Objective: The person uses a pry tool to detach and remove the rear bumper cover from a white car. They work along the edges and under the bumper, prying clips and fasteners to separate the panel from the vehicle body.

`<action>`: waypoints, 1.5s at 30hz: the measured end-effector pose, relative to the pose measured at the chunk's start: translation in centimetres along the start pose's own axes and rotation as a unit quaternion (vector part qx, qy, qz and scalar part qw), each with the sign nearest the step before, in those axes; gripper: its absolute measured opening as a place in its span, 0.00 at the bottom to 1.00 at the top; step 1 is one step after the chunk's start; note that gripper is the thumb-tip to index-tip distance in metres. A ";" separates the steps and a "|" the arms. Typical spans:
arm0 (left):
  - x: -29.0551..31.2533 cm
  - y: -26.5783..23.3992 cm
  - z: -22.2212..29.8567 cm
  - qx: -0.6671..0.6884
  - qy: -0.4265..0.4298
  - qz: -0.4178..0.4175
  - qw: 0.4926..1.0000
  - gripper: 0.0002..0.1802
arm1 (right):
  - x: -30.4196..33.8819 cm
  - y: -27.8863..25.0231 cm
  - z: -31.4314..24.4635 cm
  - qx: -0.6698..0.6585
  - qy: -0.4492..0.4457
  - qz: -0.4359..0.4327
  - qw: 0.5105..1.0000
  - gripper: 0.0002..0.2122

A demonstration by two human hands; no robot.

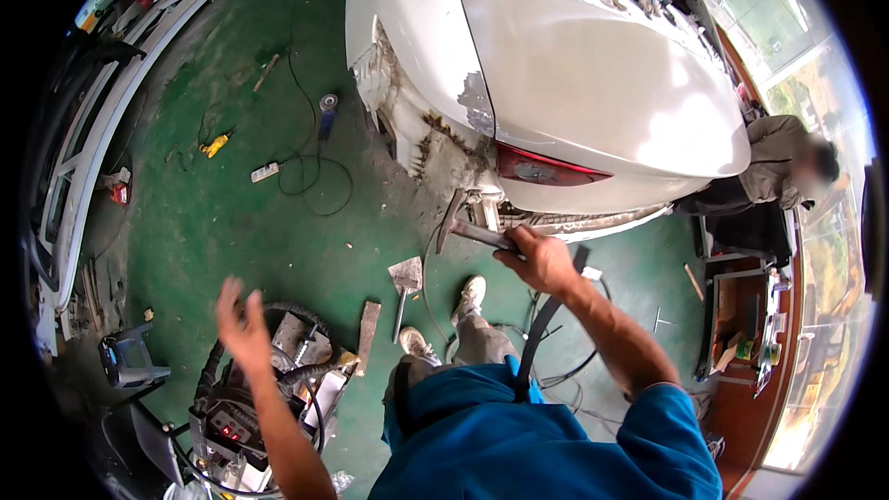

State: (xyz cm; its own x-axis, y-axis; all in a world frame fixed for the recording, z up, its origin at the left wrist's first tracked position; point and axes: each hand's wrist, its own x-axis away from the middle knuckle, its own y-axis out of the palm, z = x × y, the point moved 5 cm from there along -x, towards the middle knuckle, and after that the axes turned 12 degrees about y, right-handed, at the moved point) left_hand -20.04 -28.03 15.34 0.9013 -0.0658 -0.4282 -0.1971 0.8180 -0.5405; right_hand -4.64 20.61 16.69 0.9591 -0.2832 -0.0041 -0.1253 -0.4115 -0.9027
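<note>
My right hand [540,261] is closed around the handle of a hammer [480,234]. The hammer's long, narrow head is close to the car's stripped rear corner; whether it touches the metal I cannot tell. The white car [593,65] has its bumper off, and bare, rough metal [431,143] shows beside the red tail light [546,167]. To the left, my left hand [243,326] is raised with its fingers apart and nothing in it, slightly blurred. Below it sits a wheeled machine [236,426] with a lit red display and thick cables.
On the green floor lie a square-plated tool [406,276], a wooden strip [368,338], a blue angle grinder [327,116], a power strip [265,172] and a yellow tool [215,145]. Cables [579,375] loop near my feet. Another person [778,162] leans by the car's right side.
</note>
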 end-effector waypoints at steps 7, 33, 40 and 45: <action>-12.7 27.4 24.3 0.032 0.384 -0.217 0.897 0.43 | -3.1 -7.4 4.6 0.211 -0.052 -0.033 0.976 0.17; -14.4 38.3 25.7 -0.066 0.624 -0.151 0.764 0.40 | -9.6 -8.5 4.5 0.327 -0.102 0.010 0.940 0.15; -14.6 38.9 24.7 -0.006 0.591 -0.175 0.787 0.53 | -9.4 -8.2 4.1 0.320 -0.105 0.027 0.941 0.15; -14.7 39.1 24.5 -0.016 0.581 -0.181 0.793 0.54 | -8.8 -7.3 3.5 0.339 -0.168 0.003 0.926 0.13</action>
State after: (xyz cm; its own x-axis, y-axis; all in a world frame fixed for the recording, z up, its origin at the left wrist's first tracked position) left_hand -31.55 18.90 18.21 -0.0601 -0.7910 -0.6088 -0.0322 0.6112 -0.7909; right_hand -11.29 29.16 21.85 0.9979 0.0491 -0.0412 -0.0525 0.2596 -0.9643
